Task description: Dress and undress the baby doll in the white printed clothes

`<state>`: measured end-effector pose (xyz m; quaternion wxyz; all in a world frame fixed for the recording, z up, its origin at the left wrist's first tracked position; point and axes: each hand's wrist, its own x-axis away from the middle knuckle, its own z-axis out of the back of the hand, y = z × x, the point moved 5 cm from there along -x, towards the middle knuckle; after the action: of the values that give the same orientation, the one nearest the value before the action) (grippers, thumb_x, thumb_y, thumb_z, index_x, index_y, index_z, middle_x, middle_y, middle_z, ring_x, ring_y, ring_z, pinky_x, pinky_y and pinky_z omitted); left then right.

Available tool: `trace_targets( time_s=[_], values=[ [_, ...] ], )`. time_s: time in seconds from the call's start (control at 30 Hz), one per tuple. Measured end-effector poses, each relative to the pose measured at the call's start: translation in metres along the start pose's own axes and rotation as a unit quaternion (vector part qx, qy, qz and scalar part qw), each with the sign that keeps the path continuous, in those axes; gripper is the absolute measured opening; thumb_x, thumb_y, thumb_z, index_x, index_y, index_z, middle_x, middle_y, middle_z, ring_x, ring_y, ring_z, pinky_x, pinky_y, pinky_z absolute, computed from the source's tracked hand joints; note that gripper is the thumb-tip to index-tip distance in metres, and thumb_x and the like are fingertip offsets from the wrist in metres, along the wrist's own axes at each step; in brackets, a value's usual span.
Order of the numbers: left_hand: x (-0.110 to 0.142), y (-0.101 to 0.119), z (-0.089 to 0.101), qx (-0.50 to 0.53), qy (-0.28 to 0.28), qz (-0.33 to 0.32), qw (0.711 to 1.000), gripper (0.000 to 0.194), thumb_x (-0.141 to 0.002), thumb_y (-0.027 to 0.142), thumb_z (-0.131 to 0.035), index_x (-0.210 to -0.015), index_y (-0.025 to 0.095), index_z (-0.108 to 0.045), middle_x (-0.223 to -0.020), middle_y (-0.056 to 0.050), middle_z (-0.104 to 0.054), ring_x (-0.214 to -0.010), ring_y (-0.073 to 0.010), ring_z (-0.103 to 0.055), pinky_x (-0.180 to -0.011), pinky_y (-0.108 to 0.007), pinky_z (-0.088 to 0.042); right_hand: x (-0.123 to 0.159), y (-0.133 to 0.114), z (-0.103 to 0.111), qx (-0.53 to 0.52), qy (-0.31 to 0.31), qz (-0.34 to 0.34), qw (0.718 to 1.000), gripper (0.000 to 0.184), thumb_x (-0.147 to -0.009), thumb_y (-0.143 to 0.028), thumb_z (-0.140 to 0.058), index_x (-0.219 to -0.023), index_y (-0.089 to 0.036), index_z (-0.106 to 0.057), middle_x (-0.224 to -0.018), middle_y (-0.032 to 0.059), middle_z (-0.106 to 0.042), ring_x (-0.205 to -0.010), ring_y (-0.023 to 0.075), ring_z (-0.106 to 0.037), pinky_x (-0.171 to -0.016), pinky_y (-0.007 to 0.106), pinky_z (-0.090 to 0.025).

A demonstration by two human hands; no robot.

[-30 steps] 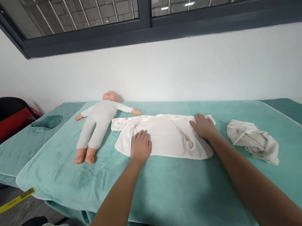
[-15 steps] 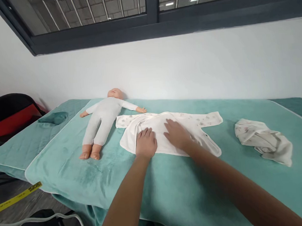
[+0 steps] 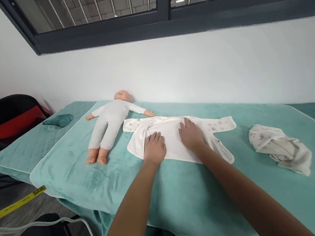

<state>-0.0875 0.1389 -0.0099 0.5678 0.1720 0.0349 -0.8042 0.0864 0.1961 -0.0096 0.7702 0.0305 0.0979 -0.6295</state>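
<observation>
A white baby shirt [image 3: 172, 136] with small prints on its sleeves lies spread open on the green sheet, sleeves stretched to both sides. My left hand [image 3: 154, 147] rests flat on the shirt's left half, fingers extended. On its right half lies my right hand [image 3: 191, 133], palm down with the fingers stretched out. Neither hand grips the cloth. Left of the shirt, a baby doll [image 3: 109, 123] in a white bodysuit lies on its back, head toward the wall; its one hand is close to the shirt's left sleeve.
A crumpled white printed cloth [image 3: 281, 148] lies at the right. The green sheet [image 3: 78, 186] covers the bed, which meets a white wall [image 3: 197, 67] under a dark window frame [image 3: 163, 15]. At the left are a red and black chair [image 3: 13, 118], a yellow strip [image 3: 19, 203] and a pale cable [image 3: 40, 224].
My right hand has slid slightly to the right across the shirt. My left hand stays in place on it. The whole view has shifted a little.
</observation>
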Motion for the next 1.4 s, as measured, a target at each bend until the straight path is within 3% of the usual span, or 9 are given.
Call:
trace_targets(
  time_s=[0.13, 0.4, 0.6, 0.8, 0.97, 1.13, 1.23, 1.4],
  values=[
    [0.0, 0.002, 0.0, -0.008, -0.004, -0.009, 1.0, 0.032, -0.091, 0.021, -0.045, -0.119, 0.016, -0.059, -0.143, -0.01, -0.053, -0.135, -0.0265, -0.041, -0.11, -0.045, -0.032, 0.006, -0.018, -0.002, -0.015, -0.028, 0.068, 0.997, 0.053, -0.095, -0.014, -0.024, -0.143, -0.005, -0.044, -0.154, 0.0164, -0.031, -0.143, 0.0256, -0.031, -0.117, 0.042, -0.025],
    [0.003, 0.005, 0.01, -0.039, -0.039, 0.003, 0.998, 0.022, -0.093, 0.018, -0.042, -0.1, 0.018, -0.062, -0.107, -0.011, -0.065, -0.107, -0.0273, -0.055, -0.092, -0.044, -0.04, 0.025, -0.039, -0.004, -0.012, -0.036, 0.061, 0.997, 0.067, -0.1, -0.049, -0.028, -0.149, -0.004, -0.035, -0.158, 0.0182, -0.02, -0.148, 0.0309, -0.015, -0.118, 0.048, -0.016],
    [0.006, 0.006, 0.013, -0.037, -0.047, 0.011, 0.998, 0.017, -0.091, 0.017, -0.048, -0.092, 0.017, -0.065, -0.096, -0.011, -0.067, -0.101, -0.0273, -0.058, -0.085, -0.041, -0.042, 0.049, -0.068, 0.001, -0.031, -0.042, 0.102, 0.993, 0.061, -0.099, -0.049, -0.029, -0.148, -0.015, -0.04, -0.159, 0.0097, -0.021, -0.148, 0.0285, -0.015, -0.119, 0.048, -0.015],
    [0.016, 0.008, 0.014, -0.039, -0.056, 0.013, 0.998, 0.016, -0.087, 0.014, -0.05, -0.088, 0.018, -0.066, -0.085, -0.01, -0.068, -0.091, -0.026, -0.062, -0.075, -0.037, -0.045, 0.061, -0.074, 0.004, -0.046, -0.064, 0.099, 0.992, 0.06, -0.099, -0.048, -0.029, -0.149, -0.016, -0.039, -0.159, 0.0079, -0.02, -0.149, 0.0265, -0.012, -0.119, 0.047, -0.013],
    [0.017, 0.011, 0.016, -0.029, -0.038, -0.017, 0.999, 0.021, -0.092, 0.017, -0.044, -0.098, 0.018, -0.065, -0.104, -0.012, -0.067, -0.105, -0.0262, -0.059, -0.088, -0.04, -0.045, 0.053, -0.069, 0.001, -0.048, -0.075, 0.045, 0.995, 0.064, -0.098, -0.048, -0.028, -0.151, -0.012, -0.033, -0.16, 0.0087, -0.017, -0.149, 0.0244, -0.011, -0.119, 0.044, -0.012],
    [0.01, 0.01, 0.008, 0.025, -0.016, -0.062, 0.998, 0.036, -0.095, 0.022, -0.041, -0.129, 0.018, -0.054, -0.136, -0.008, -0.058, -0.13, -0.0201, -0.047, -0.11, -0.038, -0.034, 0.031, -0.054, -0.002, -0.044, -0.069, -0.014, 0.997, 0.07, -0.098, -0.052, -0.025, -0.152, -0.008, -0.028, -0.16, 0.0116, -0.014, -0.149, 0.0247, -0.011, -0.119, 0.043, -0.012],
    [-0.001, 0.004, 0.0, 0.051, -0.024, -0.041, 0.998, 0.043, -0.098, 0.027, -0.036, -0.138, 0.017, -0.048, -0.143, -0.009, -0.053, -0.135, -0.0199, -0.044, -0.114, -0.04, -0.031, 0.017, -0.045, -0.004, -0.044, -0.058, -0.04, 0.997, 0.072, -0.099, -0.052, -0.022, -0.152, -0.004, -0.026, -0.16, 0.0143, -0.015, -0.149, 0.0261, -0.011, -0.119, 0.044, -0.012],
    [-0.033, 0.002, -0.016, 0.027, -0.052, -0.031, 0.998, 0.045, -0.1, 0.03, -0.028, -0.136, 0.016, -0.051, -0.147, -0.01, -0.048, -0.139, -0.0211, -0.04, -0.115, -0.043, -0.031, -0.001, -0.035, -0.009, -0.04, -0.04, -0.059, 0.997, 0.072, -0.098, -0.051, -0.026, -0.151, -0.003, -0.028, -0.159, 0.0159, -0.018, -0.149, 0.0265, -0.014, -0.119, 0.044, -0.014]
  ],
)
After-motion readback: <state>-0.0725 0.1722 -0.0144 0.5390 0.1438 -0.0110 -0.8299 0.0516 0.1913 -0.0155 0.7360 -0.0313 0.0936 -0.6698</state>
